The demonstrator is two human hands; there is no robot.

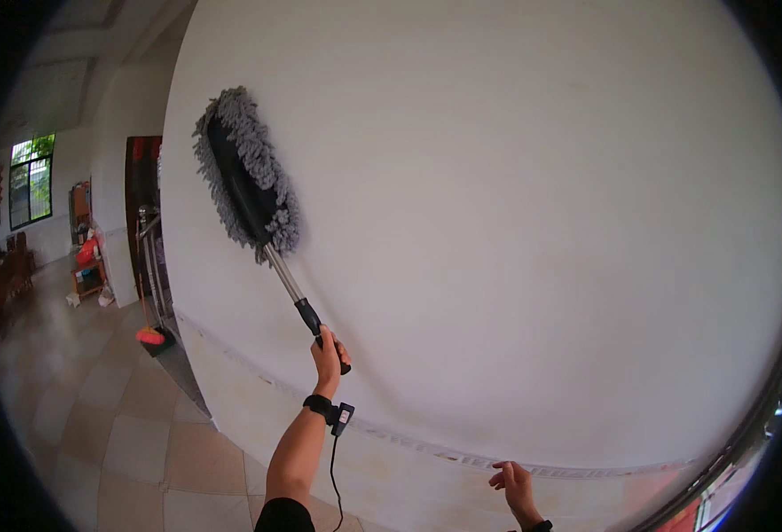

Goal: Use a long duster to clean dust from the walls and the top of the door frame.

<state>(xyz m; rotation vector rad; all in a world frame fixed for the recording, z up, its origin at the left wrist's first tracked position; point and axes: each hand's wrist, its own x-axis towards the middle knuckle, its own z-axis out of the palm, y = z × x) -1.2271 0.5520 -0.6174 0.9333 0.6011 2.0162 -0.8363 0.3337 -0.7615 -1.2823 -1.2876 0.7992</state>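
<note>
My left hand (328,356) grips the black handle of a grey microfibre duster (248,176) with a metal telescopic pole. The duster's shaggy head is raised up and to the left, against or close to the white wall (497,219); actual contact cannot be told. A black strap with a small cabled device (342,419) sits around my left wrist. Lower down on the right, my right hand (517,489) is empty, its fingers partly bent and apart, in front of the wall's tiled lower band.
A patterned tile border (424,452) runs along the wall. At left are a tiled floor (134,442), a red-bristled broom (150,335) with a dustpan, a metal railing (151,266), a small wooden stand (89,278) and a barred window (31,179). A dark edge curves along the right.
</note>
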